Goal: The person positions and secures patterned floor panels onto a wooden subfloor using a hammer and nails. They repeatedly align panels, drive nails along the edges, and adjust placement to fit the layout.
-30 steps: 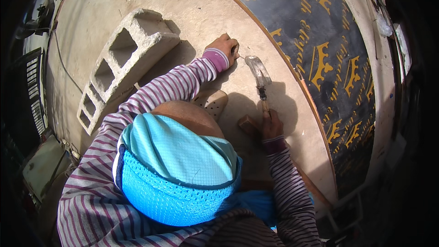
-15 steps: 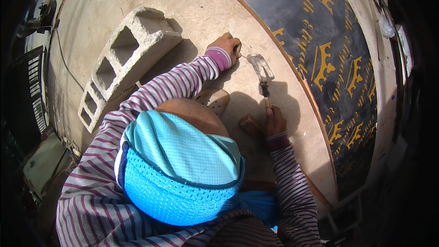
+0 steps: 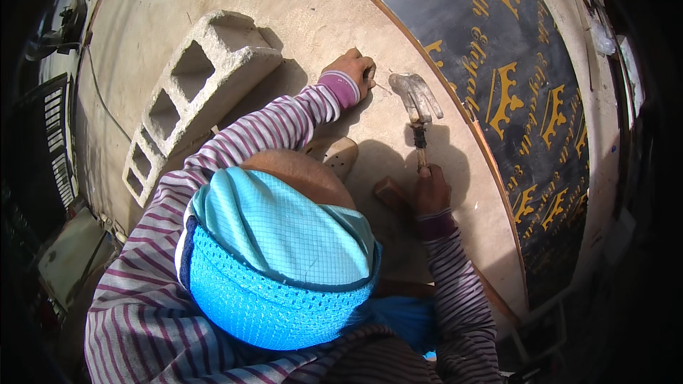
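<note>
My left hand (image 3: 351, 71) rests on a pale plywood board (image 3: 299, 14), its fingers pinched on a thin nail (image 3: 380, 86) that stands on the wood. My right hand (image 3: 431, 189) grips the handle of a claw hammer. The blurred metal hammer head (image 3: 417, 96) hovers just right of the nail and the left fingertips. Both arms wear striped purple and white sleeves. A blue cap (image 3: 277, 263) fills the lower middle and hides the board beneath it.
Hollow concrete blocks (image 3: 192, 99) lie on the board at the left. A black sheet with yellow crown prints (image 3: 519, 71) borders the board's right edge. A tan shoe (image 3: 336, 156) and a small wooden piece (image 3: 390, 193) sit near my right hand. A cable (image 3: 96, 92) runs along the left.
The hammer head has shifted slightly to the right and up, and it is blurred. My left hand stays pinched on the nail in the same spot.
</note>
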### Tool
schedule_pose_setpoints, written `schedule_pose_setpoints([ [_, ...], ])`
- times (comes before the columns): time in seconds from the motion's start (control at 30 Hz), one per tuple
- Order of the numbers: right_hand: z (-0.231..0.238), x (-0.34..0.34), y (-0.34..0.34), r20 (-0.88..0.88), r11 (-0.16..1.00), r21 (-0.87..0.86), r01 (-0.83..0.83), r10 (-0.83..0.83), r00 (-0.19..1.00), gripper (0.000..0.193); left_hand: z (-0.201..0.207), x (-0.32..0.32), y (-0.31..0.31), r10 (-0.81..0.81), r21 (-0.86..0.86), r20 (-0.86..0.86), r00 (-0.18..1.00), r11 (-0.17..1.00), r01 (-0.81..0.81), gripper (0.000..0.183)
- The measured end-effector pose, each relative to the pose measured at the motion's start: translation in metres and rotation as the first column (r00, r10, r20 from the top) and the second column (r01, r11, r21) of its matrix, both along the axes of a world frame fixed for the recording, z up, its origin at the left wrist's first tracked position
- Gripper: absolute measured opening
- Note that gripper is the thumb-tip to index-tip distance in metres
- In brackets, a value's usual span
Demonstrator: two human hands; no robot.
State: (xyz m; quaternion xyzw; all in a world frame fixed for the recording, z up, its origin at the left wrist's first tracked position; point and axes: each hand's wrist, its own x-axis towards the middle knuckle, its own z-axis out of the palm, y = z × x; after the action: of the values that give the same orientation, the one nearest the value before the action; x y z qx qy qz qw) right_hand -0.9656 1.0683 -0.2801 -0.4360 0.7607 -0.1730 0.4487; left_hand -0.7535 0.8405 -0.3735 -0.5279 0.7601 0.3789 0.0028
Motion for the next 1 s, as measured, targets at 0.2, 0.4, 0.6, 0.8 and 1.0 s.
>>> schedule_pose_setpoints([
  [0.2, 0.003, -0.004, -0.001, 0.013, 0.999, 0.037, -0.008, 0.007, 1.0, 0.033, -0.003, -0.001, -0.001, -0.003, -0.03, 0.013, 1.0, 1.0, 0.004, 0.022],
  [0.4, 0.0, -0.004, -0.002, -0.062, 1.0, -0.015, -0.026, 0.025, 0.998, 0.033, 0.004, 0.0, 0.001, -0.02, -0.032, 0.004, 1.0, 0.999, 0.021, 0.019],
  [0.6, 0.009, -0.011, -0.004, -0.108, 0.989, 0.115, -0.093, 0.106, 0.989, 0.03, 0.006, -0.001, -0.003, -0.035, -0.008, 0.059, 0.998, 0.999, 0.036, 0.028],
  [0.8, 0.01, -0.005, -0.003, -0.123, 0.996, -0.029, -0.079, 0.075, 0.99, 0.029, 0.001, 0.001, 0.001, -0.04, -0.026, 0.03, 0.999, 0.999, 0.041, 0.024],
  [1.0, 0.01, -0.009, -0.005, 0.007, 0.996, 0.075, 0.056, -0.057, 0.998, 0.027, 0.001, 0.002, 0.0, -0.037, 0.003, 0.007, 0.999, 0.999, 0.037, 0.023],
])
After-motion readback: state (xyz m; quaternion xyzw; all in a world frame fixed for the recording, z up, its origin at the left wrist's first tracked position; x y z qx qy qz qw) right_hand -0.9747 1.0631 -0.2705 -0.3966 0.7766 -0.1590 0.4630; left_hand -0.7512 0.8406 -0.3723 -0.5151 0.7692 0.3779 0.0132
